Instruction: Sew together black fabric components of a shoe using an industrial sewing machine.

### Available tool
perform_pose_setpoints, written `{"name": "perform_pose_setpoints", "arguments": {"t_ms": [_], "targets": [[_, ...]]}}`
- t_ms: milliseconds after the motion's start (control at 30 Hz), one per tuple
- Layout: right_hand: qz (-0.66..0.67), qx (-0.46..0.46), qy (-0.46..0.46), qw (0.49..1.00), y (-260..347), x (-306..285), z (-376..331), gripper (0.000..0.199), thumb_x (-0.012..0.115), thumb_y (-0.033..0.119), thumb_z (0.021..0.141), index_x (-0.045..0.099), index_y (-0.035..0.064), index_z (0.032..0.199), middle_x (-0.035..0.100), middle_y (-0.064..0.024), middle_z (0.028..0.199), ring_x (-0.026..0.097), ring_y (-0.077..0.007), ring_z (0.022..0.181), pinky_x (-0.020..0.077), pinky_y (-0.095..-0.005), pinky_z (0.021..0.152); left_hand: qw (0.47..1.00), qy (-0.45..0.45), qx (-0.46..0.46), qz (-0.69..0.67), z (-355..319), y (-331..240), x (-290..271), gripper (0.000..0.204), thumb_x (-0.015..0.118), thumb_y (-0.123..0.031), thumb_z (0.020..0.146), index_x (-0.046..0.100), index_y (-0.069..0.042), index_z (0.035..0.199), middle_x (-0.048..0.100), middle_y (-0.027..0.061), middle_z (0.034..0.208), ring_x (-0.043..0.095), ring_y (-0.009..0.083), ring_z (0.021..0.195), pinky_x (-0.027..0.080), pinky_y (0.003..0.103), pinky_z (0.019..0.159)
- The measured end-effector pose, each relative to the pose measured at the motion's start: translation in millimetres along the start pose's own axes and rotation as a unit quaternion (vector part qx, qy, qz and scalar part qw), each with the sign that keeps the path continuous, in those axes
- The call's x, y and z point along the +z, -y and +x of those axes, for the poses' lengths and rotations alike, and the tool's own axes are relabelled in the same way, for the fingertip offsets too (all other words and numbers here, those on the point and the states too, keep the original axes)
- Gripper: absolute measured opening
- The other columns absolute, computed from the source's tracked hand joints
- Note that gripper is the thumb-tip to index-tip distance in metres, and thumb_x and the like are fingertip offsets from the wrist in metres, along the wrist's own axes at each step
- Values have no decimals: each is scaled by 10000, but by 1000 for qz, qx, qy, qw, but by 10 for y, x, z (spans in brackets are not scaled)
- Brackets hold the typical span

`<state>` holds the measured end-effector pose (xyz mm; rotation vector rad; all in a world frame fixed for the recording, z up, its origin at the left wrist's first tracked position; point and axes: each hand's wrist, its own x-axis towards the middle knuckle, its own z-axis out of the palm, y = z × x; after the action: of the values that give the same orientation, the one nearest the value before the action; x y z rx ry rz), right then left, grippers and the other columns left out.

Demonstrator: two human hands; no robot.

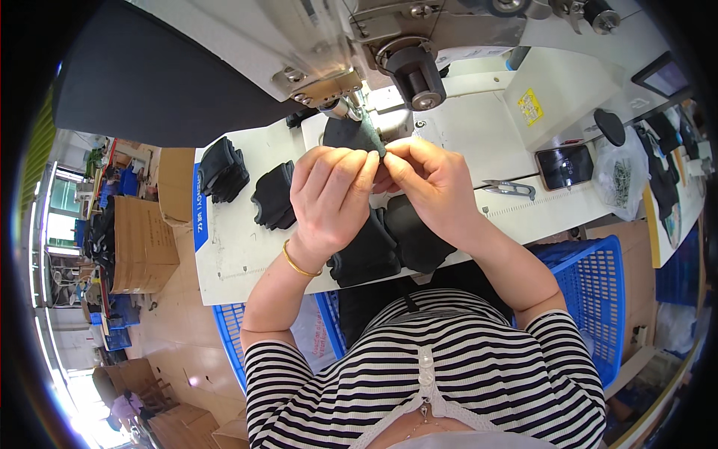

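Both hands meet just in front of the presser foot of a sewing machine. A dark piece of fabric with a grey-green edge lies under the foot and runs toward me. My left hand, with a gold bangle at the wrist, pinches the near end of that edge between thumb and fingertips. From the other side, my right hand pinches the same end, its fingertips touching the left ones. Below the hands, two dark fabric stacks lie at the table's near edge, partly under my wrists.
More folded dark stacks lie on the white table at left. Thread snips, a phone and a clear plastic bag are at right. Blue baskets stand below; cardboard boxes stand on the floor.
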<state>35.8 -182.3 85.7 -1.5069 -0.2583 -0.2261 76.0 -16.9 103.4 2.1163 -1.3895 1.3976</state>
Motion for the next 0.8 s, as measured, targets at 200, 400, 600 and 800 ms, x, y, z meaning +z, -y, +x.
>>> {"name": "perform_pose_setpoints", "arguments": {"t_ms": [200, 400, 600, 800], "targets": [[-14, -11, 20, 1000, 12, -35, 9, 179, 540, 80, 986, 653, -59, 988, 708, -84, 824, 699, -130, 772, 572, -254, 692, 1000, 24, 4, 6, -1, -11, -25, 316, 679, -1, 622, 694, 25, 936, 636, 84, 908, 632, 234, 823, 510, 383, 778], [25, -6, -7, 1000, -47, 2, 42, 208, 579, 155, 930, 648, -42, 918, 704, -100, 753, 705, -135, 691, 545, -258, 615, 999, 24, 22, 27, 3, 2, -31, 365, 664, -85, 591, 688, 32, 936, 633, 79, 912, 626, 214, 836, 503, 369, 805], [1, -12, -19, 1000, -28, -8, 47, 174, 587, 134, 905, 636, -33, 911, 692, -112, 732, 697, -148, 663, 539, -277, 595, 999, 23, 3, 26, 0, -15, -47, 308, 669, -67, 632, 692, 10, 929, 640, 67, 913, 625, 202, 835, 496, 374, 829], [-62, -61, -31, 996, -69, 17, 52, 148, 636, 114, 866, 628, -26, 913, 683, -127, 722, 679, -178, 636, 530, -292, 584, 1000, 16, -18, 19, 13, -24, -70, 293, 682, 61, 647, 703, -1, 932, 639, 70, 886, 632, 225, 790, 494, 373, 802]]}}
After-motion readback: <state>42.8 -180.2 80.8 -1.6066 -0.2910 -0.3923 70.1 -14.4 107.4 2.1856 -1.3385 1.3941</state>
